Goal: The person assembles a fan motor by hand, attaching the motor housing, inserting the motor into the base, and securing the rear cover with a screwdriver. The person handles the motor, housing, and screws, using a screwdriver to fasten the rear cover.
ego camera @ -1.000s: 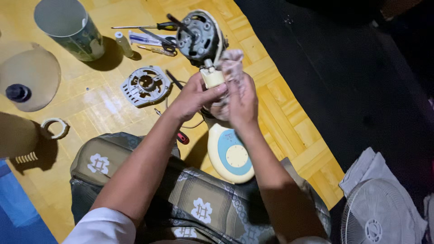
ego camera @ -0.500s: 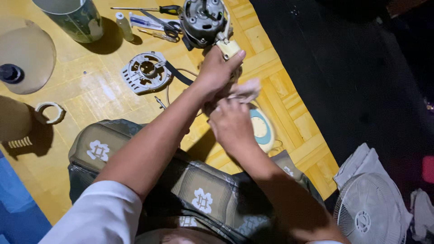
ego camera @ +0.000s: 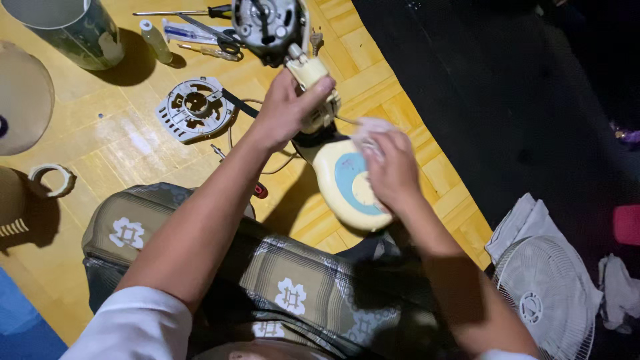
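The left hand [ego camera: 283,110] is closed around the cream neck [ego camera: 308,72] of a fan, thumb and fingers wrapped about it just below the motor [ego camera: 265,23], which sits bare with its metal housing showing at the top edge of the view. The right hand [ego camera: 390,170] is folded over a pale rag [ego camera: 369,128], pressing it against the fan's base [ego camera: 340,183], a cream oval with a blue panel and a round dial; the rag sticks out above the knuckles. The base rests on the yellow wood floor [ego camera: 127,143] just in front of the person's lap, which is covered by patterned cloth [ego camera: 287,280].

Left of the left hand lies a grey round motor cover [ego camera: 193,108], with a thin wire looping beside it. A red-handled screwdriver [ego camera: 259,190] shows just under the left forearm. Farther up are scissors [ego camera: 223,45], another screwdriver [ego camera: 193,12], a small bottle [ego camera: 153,40] and a can [ego camera: 73,27]. A tape roll [ego camera: 52,180] lies at the far left. A white fan grille [ego camera: 547,293] sits at the lower right on dark floor, near grey cloth [ego camera: 527,223].
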